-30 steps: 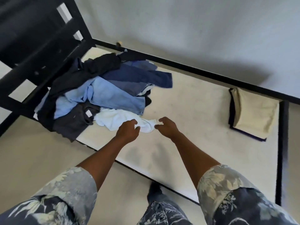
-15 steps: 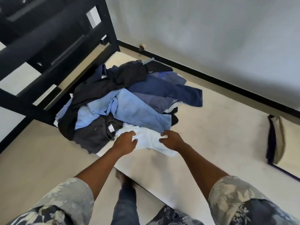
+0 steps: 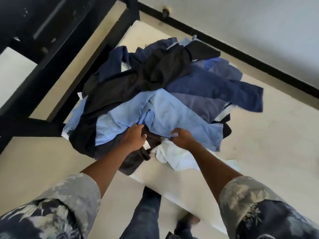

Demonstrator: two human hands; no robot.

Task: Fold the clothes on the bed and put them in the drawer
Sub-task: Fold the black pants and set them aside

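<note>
Cream bed (image 3: pixel 259 152), black frame; clothes pile (image 3: pixel 155 80) heaped at its corner; topmost light blue garment (image 3: pixel 172 116) is gripped at the near edge by left hand (image 3: pixel 133 138) and right hand (image 3: pixel 183 138), fingers (image 3: pixel 140 130) curled round cloth; judged soft, limp, light; best held by the hem corners.

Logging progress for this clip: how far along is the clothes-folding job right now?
Done: nothing visibly; the clothes pile lies unfolded on the bed, and no drawer is in view. In hand: the left hand and right hand grip the near edge of the light blue garment, apparently picking it first. Left: folding every piece and putting it away.
</note>
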